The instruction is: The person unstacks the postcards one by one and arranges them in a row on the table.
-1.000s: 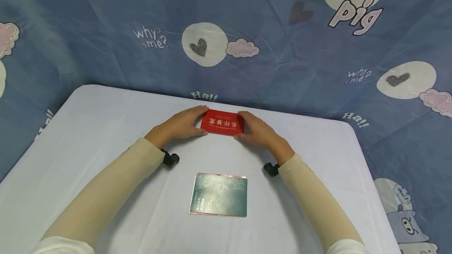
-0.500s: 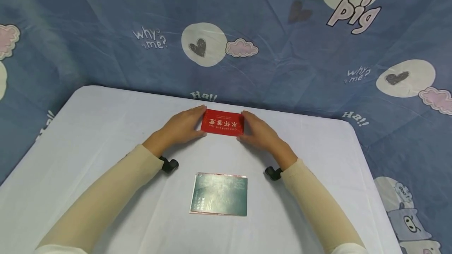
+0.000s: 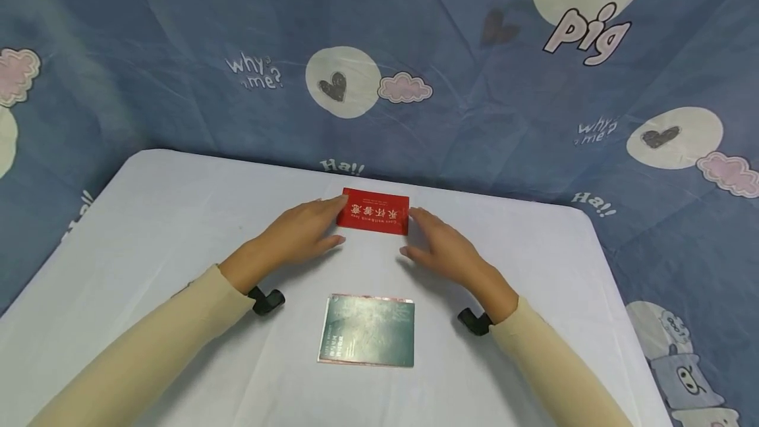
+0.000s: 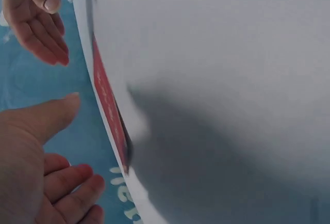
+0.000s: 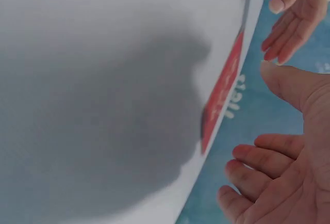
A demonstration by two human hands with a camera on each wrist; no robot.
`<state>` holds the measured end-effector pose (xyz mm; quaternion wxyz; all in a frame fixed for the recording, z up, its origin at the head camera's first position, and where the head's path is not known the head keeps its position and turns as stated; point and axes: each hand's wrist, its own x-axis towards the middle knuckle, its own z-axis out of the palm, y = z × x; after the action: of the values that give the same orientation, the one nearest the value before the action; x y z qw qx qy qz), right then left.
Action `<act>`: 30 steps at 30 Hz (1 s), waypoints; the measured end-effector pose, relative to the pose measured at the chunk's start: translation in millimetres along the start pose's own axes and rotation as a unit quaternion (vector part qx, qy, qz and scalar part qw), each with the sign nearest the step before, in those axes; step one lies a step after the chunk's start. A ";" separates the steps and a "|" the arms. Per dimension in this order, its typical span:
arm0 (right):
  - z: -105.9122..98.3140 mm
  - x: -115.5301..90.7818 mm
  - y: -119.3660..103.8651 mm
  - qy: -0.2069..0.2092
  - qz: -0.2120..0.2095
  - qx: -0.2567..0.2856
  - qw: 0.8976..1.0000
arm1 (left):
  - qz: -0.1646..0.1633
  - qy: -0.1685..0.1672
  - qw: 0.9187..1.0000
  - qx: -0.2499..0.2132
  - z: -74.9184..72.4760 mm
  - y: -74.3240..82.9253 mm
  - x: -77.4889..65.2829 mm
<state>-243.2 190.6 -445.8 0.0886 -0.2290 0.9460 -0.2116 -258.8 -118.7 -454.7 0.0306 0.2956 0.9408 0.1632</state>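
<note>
A flat red packet with white lettering lies near the far edge of the white-covered table. My left hand is just off its left end, thumb apart and fingers extended. On the other side my right hand faces it in the same way, palm turned inward. Both wrist views show the fingers loose, with nothing between them, and the red packet lying beyond. Nearer to me, between the forearms, lies a green card-like rectangle with a thin reddish border along its edges.
The white tablecloth ends at a rounded far edge. Behind it hangs a blue printed curtain with cartoon shapes and words. A small black camera is strapped at my left wrist, another black camera at my right.
Both hands have let go of the red packet's ends and drawn back toward me and outward. The red packet and the green rectangle stay in place.
</note>
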 end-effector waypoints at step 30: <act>42.6 -102.1 -40.4 -0.052 -0.102 -0.025 0.993 | 0.129 -0.016 0.991 0.022 22.6 69.3 -94.1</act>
<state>-126.1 190.7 -458.8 0.1104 -0.3373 0.9166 -0.1840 -140.0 -111.9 -457.2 0.0174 0.4175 0.8976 0.1401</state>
